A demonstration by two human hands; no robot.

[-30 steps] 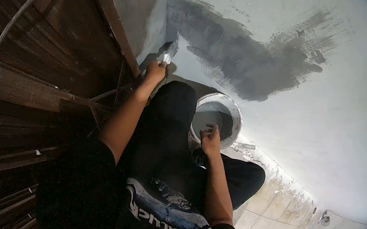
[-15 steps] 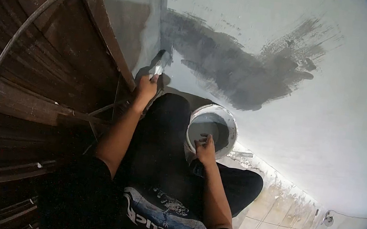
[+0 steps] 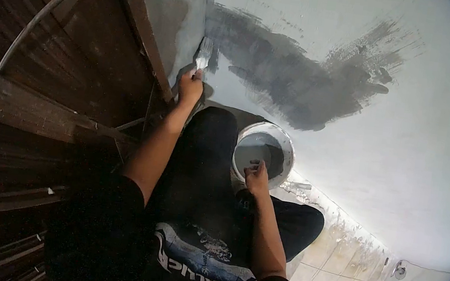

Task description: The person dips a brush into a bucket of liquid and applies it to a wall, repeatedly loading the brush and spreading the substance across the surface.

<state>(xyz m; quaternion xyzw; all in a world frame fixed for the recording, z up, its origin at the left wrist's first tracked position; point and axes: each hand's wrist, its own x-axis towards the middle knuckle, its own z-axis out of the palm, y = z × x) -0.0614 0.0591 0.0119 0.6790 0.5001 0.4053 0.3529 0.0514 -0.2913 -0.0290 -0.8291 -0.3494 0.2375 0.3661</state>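
My left hand (image 3: 190, 88) is closed round the handle of a paintbrush (image 3: 203, 57), its bristles up against the wall near the inner corner. Grey paint covers a broad, uneven patch (image 3: 281, 71) of the pale wall beside the brush. Between my knees and the wall is a white bucket (image 3: 290, 160) with grey paint inside and smears on its rim. Over the bucket's near side, my right hand (image 3: 257, 178) has loosely bent fingers, spread a little, with nothing seen in them.
On the left stands a dark wooden door (image 3: 60, 42) with a long curved metal handle (image 3: 41, 14). Light floor tiles (image 3: 328, 264), stained along the wall's foot, lie at the lower right. My bent legs (image 3: 203, 154) flank the bucket.
My left hand and the brush have moved slightly up along the wall corner. The fingers of my right hand have curled in a little over the bucket. The whole view has shifted slightly.
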